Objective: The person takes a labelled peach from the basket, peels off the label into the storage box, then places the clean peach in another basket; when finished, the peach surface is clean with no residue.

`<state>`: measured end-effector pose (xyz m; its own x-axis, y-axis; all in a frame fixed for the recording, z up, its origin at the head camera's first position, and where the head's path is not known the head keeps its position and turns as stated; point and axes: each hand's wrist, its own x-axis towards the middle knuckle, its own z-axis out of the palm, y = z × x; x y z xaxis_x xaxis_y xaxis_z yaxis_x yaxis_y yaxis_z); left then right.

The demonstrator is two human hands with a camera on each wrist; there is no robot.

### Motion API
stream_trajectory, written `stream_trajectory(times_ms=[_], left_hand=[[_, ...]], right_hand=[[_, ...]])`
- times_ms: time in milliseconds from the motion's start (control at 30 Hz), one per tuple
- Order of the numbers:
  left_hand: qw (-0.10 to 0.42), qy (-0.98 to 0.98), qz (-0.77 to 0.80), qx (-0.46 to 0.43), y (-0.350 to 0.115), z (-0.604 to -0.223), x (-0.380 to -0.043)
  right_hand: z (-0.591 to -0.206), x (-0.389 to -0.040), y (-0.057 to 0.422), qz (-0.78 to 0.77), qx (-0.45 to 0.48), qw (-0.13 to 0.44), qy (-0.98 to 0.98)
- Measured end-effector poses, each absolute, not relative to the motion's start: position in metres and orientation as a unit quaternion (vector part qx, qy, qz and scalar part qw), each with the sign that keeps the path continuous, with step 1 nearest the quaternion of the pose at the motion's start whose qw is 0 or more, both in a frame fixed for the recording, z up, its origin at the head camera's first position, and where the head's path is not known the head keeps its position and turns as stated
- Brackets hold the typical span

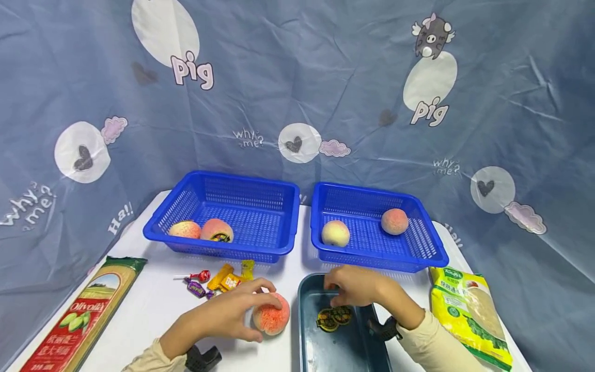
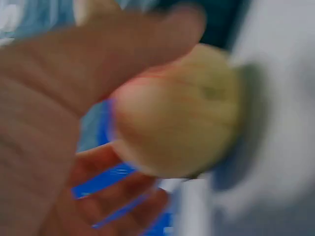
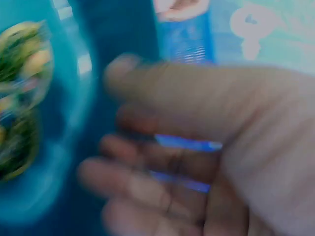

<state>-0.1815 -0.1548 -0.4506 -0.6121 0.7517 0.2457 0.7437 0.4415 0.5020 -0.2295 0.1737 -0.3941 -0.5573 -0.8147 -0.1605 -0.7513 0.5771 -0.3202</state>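
A one-sided grasp

Head view: at lower centre, the left hand [image 1: 234,312] curls round a peach [image 1: 273,316]; rightward, the right hand [image 1: 357,285], loosely bent, hangs over the dark tray [image 1: 348,356]. Left wrist view: thumb and fingers flank the peach, whose roundness could let it slip under slack grip. Right wrist view: blurred fingers, nothing held.

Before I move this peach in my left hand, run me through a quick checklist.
1. Left hand round the peach: ok, thumb and fingers are about it.
2. Peach lifted off the table: cannot tell.
3. Right hand free: ok, over the tray, holding nothing visible.
4. Tray bare: not ok, round items lie in it.
5. Room in the left basket: ok, beside its two peaches.
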Motion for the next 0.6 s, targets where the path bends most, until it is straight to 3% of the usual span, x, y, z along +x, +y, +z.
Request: stream_trajectory(times_ms=[300,600], left_hand=[[-0.016,0.856,0.346,0.385,-0.16,-0.466,-0.191],[-0.087,0.884,0.298,0.348,-0.146,-0.476,-0.188]], right_hand=[[-0.415,-0.217,0.183,0.005,-0.355,0.1,0.929],[-0.425,-0.209,0.175,0.077,-0.331,0.043,0.94]])
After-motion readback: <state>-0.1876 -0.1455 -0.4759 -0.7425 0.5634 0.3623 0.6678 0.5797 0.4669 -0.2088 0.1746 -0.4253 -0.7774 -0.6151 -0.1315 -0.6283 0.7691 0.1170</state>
